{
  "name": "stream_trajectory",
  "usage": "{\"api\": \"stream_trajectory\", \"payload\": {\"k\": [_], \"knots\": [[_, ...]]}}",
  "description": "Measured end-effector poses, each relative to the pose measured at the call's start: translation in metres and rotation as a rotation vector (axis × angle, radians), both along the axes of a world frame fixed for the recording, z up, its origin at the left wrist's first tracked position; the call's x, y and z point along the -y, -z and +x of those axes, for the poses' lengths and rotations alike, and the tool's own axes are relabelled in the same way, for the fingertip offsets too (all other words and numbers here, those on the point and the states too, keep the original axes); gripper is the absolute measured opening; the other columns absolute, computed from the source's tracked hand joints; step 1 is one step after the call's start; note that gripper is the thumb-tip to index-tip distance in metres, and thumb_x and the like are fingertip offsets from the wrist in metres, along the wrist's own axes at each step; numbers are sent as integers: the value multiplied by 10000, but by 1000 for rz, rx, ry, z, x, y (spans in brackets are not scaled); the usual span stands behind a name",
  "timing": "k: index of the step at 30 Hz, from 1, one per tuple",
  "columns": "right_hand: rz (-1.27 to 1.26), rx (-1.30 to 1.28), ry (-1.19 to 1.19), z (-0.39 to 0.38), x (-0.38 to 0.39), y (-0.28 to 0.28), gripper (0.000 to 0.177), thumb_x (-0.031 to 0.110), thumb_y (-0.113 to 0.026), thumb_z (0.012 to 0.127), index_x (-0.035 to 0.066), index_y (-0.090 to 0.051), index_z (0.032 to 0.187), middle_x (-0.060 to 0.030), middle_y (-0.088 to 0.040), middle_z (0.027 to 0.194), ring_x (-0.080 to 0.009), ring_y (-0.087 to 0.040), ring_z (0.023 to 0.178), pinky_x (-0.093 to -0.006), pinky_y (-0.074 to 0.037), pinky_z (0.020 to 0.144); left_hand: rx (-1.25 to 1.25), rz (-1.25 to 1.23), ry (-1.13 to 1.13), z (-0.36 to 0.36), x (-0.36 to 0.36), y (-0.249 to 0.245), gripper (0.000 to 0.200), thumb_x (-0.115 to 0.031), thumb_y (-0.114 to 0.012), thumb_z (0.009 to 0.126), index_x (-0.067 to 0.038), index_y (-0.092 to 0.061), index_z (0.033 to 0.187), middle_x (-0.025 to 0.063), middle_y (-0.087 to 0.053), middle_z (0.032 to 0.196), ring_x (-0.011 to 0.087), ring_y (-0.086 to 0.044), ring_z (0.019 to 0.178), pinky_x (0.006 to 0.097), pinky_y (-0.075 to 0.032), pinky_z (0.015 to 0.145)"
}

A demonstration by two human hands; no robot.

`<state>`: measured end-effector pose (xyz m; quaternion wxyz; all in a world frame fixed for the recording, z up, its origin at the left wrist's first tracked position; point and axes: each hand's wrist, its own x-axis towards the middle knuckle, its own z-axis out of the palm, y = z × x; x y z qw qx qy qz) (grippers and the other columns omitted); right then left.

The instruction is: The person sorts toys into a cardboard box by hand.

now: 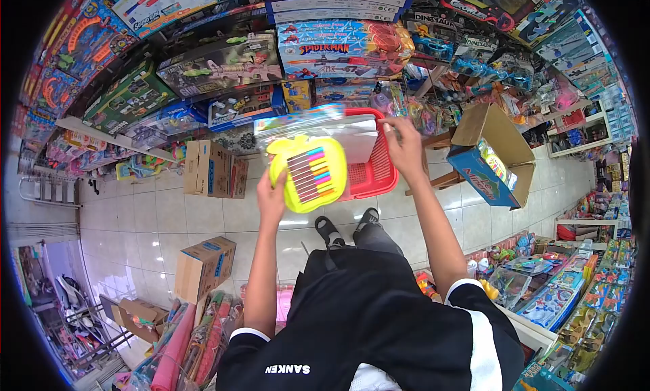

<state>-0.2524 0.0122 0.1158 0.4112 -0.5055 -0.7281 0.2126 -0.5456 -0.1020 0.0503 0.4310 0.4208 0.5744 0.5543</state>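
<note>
My left hand (272, 196) is closed on the edge of a yellow apple-shaped toy (309, 173) with rows of coloured pieces, in clear packaging with a printed top. The toy is in front of my body and overlaps the left part of a red plastic basket (387, 162). My right hand (405, 144) is at the basket's right rim, with its fingers bent near the upper corner. A white flat item (359, 138) stands partly inside the basket, beside the toy's packaging.
Shelves of boxed toys (338, 49) curve across the far side. An open blue and brown carton (482, 173) stands at the right. Cardboard boxes (203, 169) (204, 266) sit on the tiled floor (128, 222) at the left. Packaged toys (542, 283) lie at the lower right.
</note>
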Motion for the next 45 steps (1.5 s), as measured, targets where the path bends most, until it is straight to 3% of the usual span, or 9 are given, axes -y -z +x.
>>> {"api": "stream_trajectory", "payload": {"k": [4, 8, 12, 16, 31, 37, 40, 42, 45], "knots": [[-59, 177, -129, -14, -20, 110, 357, 129, -611, 846, 18, -595, 1185, -177, -590, 1222, -352, -534, 1153, -436, -424, 971, -24, -76, -135, -34, 19, 10, 333, -263, -568, 1000, 48, -597, 1114, 68, -663, 999, 106, -593, 900, 283, -480, 796], [9, 601, -93, -46, -6, 133, 611, 149, -689, 776, 22, -466, 1330, -175, -472, 1347, -348, -430, 1251, -468, -371, 1023, 108, -180, -199, -41, 37, 22, 341, -277, -566, 1001, 29, -587, 1152, 52, -654, 1035, 99, -587, 924, 266, -467, 815], [-7, 826, -42, -57, 10, 120, 474, 171, -670, 755, 46, -564, 1200, -127, -515, 1126, -297, -482, 1117, -475, -368, 995, 158, -285, -258, -40, 59, 46, 335, -268, -566, 1001, 17, -581, 1176, 39, -652, 1046, 98, -581, 936, 263, -461, 827], [-32, 920, -159, -34, 16, 132, 322, 135, -619, 793, 74, -625, 1109, -134, -515, 1169, -308, -466, 1165, -468, -365, 1000, 245, -322, -295, -27, 66, 68, 327, -268, -566, 1001, 12, -584, 1169, 37, -654, 1043, 97, -575, 947, 266, -456, 846], [-63, 131, -129, 51, 34, 84, 262, 30, -558, 854, 25, -666, 1092, -177, -684, 972, -380, -643, 869, -435, -495, 749, 425, -100, -265, 48, 44, 13, 420, -309, -607, 967, -25, -513, 1263, 56, -636, 1160, 138, -611, 1025, 307, -486, 887], [-159, -149, 259, 129, 53, 40, 211, 153, -562, 949, -18, -635, 1048, -230, -647, 837, -418, -612, 732, -431, -481, 651, 426, -50, -221, 107, 29, -25, 404, -287, -607, 970, -19, -513, 1258, 60, -640, 1166, 140, -622, 1031, 305, -496, 887], [-144, -341, 384, 192, 63, 29, 259, 207, -563, 974, -30, -634, 1050, -216, -660, 840, -318, -635, 745, -374, -484, 713, 412, -26, -137, 144, 20, -29, 402, -290, -608, 969, -19, -522, 1253, 60, -648, 1153, 136, -630, 1009, 299, -502, 877], [-97, -515, 489, 240, 72, 37, 315, 241, -538, 1013, -47, -602, 1122, -67, -669, 941, -94, -563, 855, -272, -465, 763, 409, -39, -94, 174, 11, -26, 403, -292, -609, 969, -19, -525, 1254, 61, -652, 1146, 136, -633, 1002, 297, -503, 874], [-75, -562, 609, 309, 103, 30, 311, 223, -531, 1016, -45, -584, 1165, -60, -663, 1000, -85, -563, 869, -246, -456, 780, 401, -82, -35, 223, -2, -15, 412, -296, -610, 968, -20, -528, 1262, 63, -655, 1137, 138, -636, 994, 291, -504, 871]]}}
